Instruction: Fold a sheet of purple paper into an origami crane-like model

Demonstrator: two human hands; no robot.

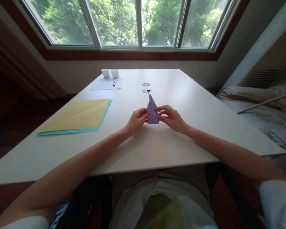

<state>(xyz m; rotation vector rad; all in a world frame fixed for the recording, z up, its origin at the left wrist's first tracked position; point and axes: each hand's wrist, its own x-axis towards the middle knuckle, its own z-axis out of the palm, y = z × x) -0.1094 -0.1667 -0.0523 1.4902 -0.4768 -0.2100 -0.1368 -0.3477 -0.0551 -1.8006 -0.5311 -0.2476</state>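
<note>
Folded purple paper (153, 111), seemingly mid-table (193, 105).

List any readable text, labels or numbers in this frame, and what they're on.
None readable.
Purple folded paper, held by left hand and right hand: blank.
Yellow sheet on teal sheet: blank.
White sheet with pen: no print visible.
Two white cups: no labels visible.
Two round discs on table: dark marks, too small to read.
</note>
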